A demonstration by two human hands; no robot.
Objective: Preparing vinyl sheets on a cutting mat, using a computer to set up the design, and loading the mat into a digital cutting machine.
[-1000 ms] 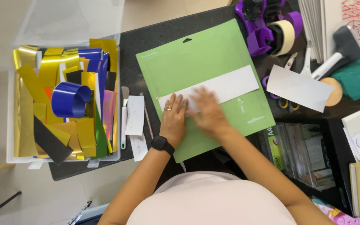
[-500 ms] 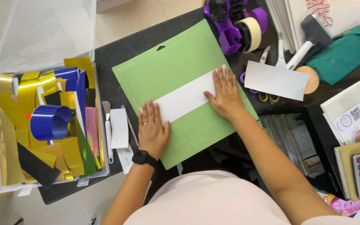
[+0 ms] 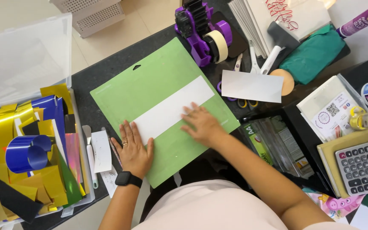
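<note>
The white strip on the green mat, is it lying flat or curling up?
Flat. The white strip lies spread along the green cutting mat, with the left hand and right hand pressing it.

Both hands moved since earliest picture, where held close together at strip middle. Left hand [image 3: 133, 150] now flat at lower-left end of white strip [image 3: 168, 110]; right hand [image 3: 201, 123] pressed at lower centre edge, drawn back from strip's right end.

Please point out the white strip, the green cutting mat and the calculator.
white strip [image 3: 167, 111], head view, bare middle of the strip.
green cutting mat [image 3: 145, 87], head view, bare upper area of the mat.
calculator [image 3: 365, 166], head view, its keypad.
</note>
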